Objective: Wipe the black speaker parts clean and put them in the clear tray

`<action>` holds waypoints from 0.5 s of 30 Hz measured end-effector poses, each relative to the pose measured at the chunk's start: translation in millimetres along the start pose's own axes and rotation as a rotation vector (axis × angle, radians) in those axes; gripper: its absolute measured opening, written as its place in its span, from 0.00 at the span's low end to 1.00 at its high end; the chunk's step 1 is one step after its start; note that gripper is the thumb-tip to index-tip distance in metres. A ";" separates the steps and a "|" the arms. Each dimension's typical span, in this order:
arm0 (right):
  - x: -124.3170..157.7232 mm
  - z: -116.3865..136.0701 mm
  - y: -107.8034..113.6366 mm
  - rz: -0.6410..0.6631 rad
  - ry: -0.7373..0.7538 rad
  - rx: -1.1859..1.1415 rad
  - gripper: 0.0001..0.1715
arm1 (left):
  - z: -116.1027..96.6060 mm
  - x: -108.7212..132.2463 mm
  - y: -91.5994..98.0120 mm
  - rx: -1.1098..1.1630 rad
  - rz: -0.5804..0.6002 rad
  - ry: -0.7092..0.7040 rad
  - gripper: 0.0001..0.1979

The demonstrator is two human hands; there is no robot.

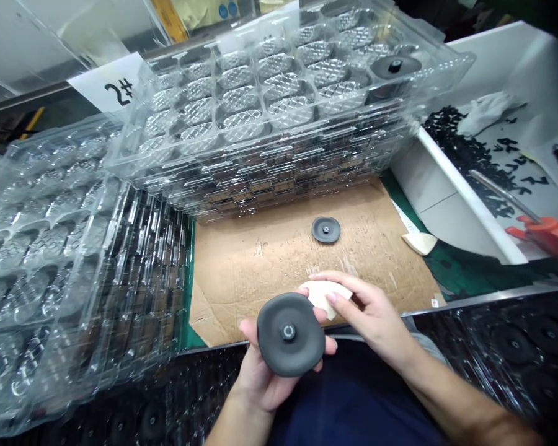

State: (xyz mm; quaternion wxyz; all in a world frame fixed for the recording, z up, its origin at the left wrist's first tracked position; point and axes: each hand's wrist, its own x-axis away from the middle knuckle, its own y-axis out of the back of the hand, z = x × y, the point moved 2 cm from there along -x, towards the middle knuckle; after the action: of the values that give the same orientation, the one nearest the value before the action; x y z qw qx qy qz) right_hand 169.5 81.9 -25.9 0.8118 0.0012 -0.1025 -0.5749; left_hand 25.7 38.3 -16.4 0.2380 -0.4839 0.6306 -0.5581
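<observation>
My left hand (pixel 266 385) is wrapped around the edge of a black rubber-like disc (pixel 302 347), which has rounded corners and a small round stud at its centre. The disc's stud side faces up toward me. In my right hand (pixel 369 313) a cream-white wedge-shaped piece (pixel 323 292) is pinched between thumb and fingers, close to the disc's upper right edge. I cannot tell whether the wedge touches the disc. A second, similar black disc (pixel 326 238) lies stud up on the cardboard sheet (pixel 242 266) beyond my hands.
Stacked clear plastic trays (pixel 242 124) rise behind the cardboard, with one black disc (pixel 385 69) in the top tray's right end. More trays (pixel 41 279) stand at left. At right, a white bin (pixel 469 204) holds black scraps, beside a red-handled tool (pixel 549 235) and another cream wedge (pixel 421 242).
</observation>
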 end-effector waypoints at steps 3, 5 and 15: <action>0.0 -1.8 -0.3 -0.005 -0.009 -0.010 0.14 | 1.5 1.8 1.2 0.005 0.091 0.030 0.31; 0.1 -3.1 -0.3 0.000 -0.009 -0.010 0.14 | 2.7 2.7 3.1 0.011 0.155 0.056 0.31; 1.0 -8.4 -0.9 0.018 -0.022 -0.014 0.13 | 1.9 1.8 4.7 -0.003 0.380 0.113 0.33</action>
State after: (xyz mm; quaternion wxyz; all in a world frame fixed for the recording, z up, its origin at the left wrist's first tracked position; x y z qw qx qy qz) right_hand 170.4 79.6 -34.1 0.8158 -0.0115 -0.1074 -0.5682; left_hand 24.9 35.4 -20.8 0.3026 -0.3246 0.7239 -0.5283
